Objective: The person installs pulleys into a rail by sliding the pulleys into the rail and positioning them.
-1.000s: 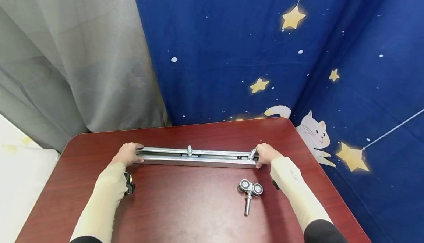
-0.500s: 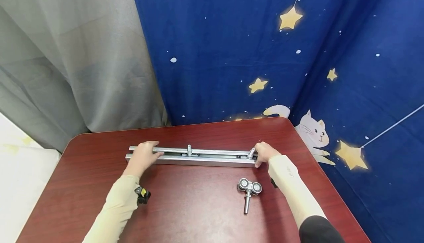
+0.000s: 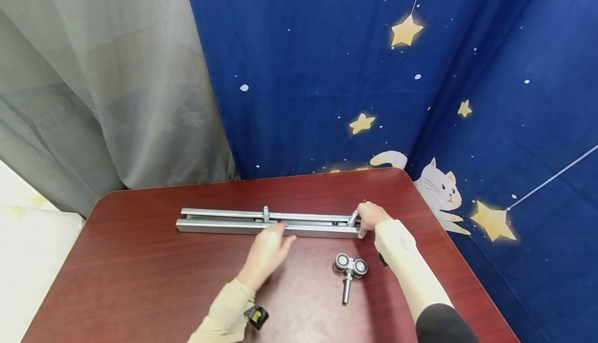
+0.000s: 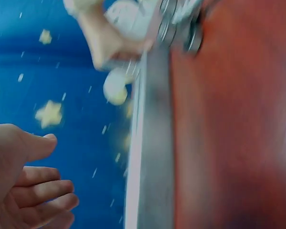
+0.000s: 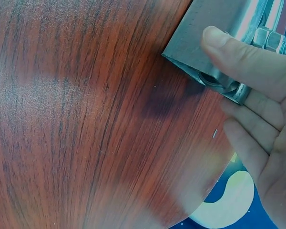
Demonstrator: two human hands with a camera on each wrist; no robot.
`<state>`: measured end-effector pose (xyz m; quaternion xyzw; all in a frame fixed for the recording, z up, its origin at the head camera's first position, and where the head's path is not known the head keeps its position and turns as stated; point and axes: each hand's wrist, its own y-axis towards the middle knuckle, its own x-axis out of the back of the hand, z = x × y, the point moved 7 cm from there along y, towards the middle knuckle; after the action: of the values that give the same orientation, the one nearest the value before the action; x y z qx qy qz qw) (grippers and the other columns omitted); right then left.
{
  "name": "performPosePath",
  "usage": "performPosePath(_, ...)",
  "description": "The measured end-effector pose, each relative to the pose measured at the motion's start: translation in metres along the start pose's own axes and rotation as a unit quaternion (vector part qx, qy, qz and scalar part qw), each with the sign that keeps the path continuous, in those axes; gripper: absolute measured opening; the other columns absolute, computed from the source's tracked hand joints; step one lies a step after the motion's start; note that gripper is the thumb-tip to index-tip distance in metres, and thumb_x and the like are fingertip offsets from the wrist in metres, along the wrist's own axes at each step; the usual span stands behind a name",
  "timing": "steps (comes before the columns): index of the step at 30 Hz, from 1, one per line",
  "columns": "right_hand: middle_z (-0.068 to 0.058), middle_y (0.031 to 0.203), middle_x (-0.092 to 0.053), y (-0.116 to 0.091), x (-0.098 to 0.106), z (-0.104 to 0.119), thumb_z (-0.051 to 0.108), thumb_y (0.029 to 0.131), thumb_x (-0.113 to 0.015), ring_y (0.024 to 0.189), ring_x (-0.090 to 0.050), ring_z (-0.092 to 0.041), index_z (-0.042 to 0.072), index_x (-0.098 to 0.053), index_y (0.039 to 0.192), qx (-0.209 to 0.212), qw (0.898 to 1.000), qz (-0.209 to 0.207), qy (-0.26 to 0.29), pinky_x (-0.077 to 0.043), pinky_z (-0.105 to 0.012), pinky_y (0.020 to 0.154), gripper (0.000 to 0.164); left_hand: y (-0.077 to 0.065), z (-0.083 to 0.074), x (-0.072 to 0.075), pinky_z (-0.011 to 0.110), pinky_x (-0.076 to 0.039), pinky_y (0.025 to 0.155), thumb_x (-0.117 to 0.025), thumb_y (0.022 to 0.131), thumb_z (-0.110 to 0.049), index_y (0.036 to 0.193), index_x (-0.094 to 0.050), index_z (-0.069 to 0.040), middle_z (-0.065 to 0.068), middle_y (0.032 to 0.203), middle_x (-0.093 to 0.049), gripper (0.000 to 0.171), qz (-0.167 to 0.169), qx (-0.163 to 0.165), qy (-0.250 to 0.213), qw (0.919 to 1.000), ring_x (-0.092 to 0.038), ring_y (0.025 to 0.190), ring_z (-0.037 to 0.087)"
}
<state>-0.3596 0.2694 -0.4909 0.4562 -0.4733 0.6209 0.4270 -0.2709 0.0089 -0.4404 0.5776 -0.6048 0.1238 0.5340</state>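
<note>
A long metal channel rail (image 3: 215, 225) lies across the table, its slot facing up. Two threaded bolts stand out of the slot, one upright bolt (image 3: 266, 213) near the middle and a tilted bolt (image 3: 352, 218) by the right end. My right hand (image 3: 372, 216) grips that right end; in the right wrist view its thumb (image 5: 233, 50) presses the rail's side, with the other fingers at the end and far side. My left hand (image 3: 265, 252) is over the rail's front edge near the middle, holding nothing, fingers relaxed. A loose twin-wheel roller hanger (image 3: 348, 275) lies in front of the rail.
The reddish wood table (image 3: 140, 270) has rounded back corners. Behind it hang a grey curtain (image 3: 140, 99) and a blue star-patterned curtain (image 3: 303, 73). A white surface (image 3: 42, 249) lies beyond the left edge. The left wrist view is blurred.
My left hand has let go of the rail's left end and moved right along it to near the middle. My right hand still grips the right end, and the rail has hardly moved.
</note>
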Motion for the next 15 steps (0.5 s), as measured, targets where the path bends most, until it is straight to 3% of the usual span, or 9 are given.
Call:
performPosePath(4,-0.002,0.074,-0.057,-0.001,0.001,-0.002,0.018,0.042,-0.089,0.069,-0.051,-0.018,0.006,-0.064,0.080,-0.005,1.000,-0.001,-0.005,-0.047,-0.037,0.067,0.047,-0.014,-0.029,-0.024,0.034,-0.052,0.073,-0.069,0.079,-0.024,0.098,-0.063,-0.001,0.011,0.091,-0.066,0.030,0.006,-0.016,-0.025,0.9995,-0.063,0.084,0.025)
performPosePath(9,-0.002,0.073,-0.057,0.001,0.000,-0.001,0.018,0.042,-0.089,0.068,-0.051,-0.018,0.008,-0.064,0.078,0.000,1.000,-0.003,-0.005,-0.047,-0.037,0.066,0.045,-0.034,-0.056,-0.050,0.028,-0.052,0.069,-0.070,0.077,-0.025,0.092,-0.062,-0.004,0.006,0.086,-0.065,0.027,0.039,-0.035,-0.054,0.9972,-0.063,0.079,0.020)
performPosePath(15,-0.002,0.073,-0.057,0.002,-0.001,-0.002,0.018,0.041,-0.089,0.068,-0.051,-0.018,0.009,-0.064,0.076,-0.001,1.000,-0.007,-0.006,-0.047,-0.037,0.065,0.044,-0.055,-0.085,-0.077,0.024,-0.049,0.065,-0.073,0.073,-0.026,0.089,-0.061,-0.009,0.000,0.084,-0.064,0.027,0.049,-0.088,-0.052,0.9935,-0.061,0.077,0.014)
